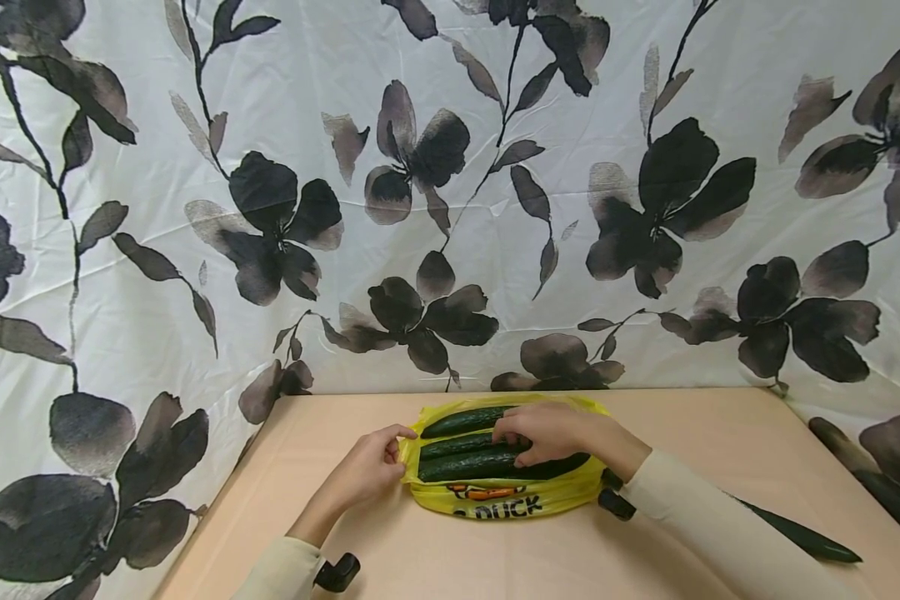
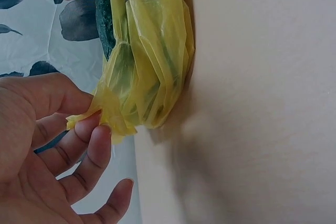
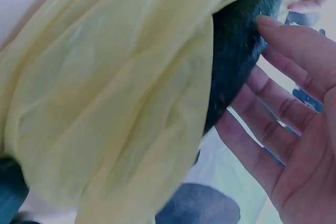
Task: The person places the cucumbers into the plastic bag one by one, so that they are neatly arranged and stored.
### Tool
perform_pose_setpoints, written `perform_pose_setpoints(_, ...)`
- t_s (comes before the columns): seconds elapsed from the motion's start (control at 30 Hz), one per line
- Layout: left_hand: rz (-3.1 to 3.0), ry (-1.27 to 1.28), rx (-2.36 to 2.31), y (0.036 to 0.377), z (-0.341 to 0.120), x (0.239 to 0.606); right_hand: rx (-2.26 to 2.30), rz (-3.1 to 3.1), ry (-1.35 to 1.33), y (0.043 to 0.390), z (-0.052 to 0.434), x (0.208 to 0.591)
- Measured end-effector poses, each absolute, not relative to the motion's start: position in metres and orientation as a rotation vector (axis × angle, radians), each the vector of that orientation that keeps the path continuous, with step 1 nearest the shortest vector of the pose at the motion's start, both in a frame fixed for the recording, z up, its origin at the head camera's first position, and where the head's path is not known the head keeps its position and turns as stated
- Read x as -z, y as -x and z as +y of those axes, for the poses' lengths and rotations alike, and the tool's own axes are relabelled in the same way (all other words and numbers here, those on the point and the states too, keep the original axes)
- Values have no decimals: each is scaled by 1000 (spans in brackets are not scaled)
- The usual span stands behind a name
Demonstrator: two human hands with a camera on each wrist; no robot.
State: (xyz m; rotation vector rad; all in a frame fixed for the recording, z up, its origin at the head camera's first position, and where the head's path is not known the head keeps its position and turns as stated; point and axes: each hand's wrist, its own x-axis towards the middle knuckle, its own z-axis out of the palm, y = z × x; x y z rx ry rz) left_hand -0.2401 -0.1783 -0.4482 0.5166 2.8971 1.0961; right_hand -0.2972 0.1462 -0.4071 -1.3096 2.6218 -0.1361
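A yellow plastic bag (image 1: 506,496) lies on the beige table (image 1: 705,433), with three dark green cucumbers (image 1: 468,463) lying in its opening. My left hand (image 1: 371,471) pinches the bag's left edge (image 2: 105,111) between thumb and fingers. My right hand (image 1: 543,433) rests with straight fingers on top of the cucumbers. In the right wrist view the fingers (image 3: 286,87) lie against a cucumber (image 3: 239,51) beside the yellow bag (image 3: 115,93).
Another cucumber (image 1: 802,533) lies on the table to the right, behind my right forearm. A white cloth with dark flowers (image 1: 450,192) hangs behind and drapes around the table. The table's far edge runs just behind the bag.
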Motion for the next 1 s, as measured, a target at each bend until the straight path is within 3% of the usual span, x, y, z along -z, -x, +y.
perform_pose_setpoints(1.0, 2877, -531, -1169, 243, -179, 450, 624, 2516, 1204, 285, 257, 383)
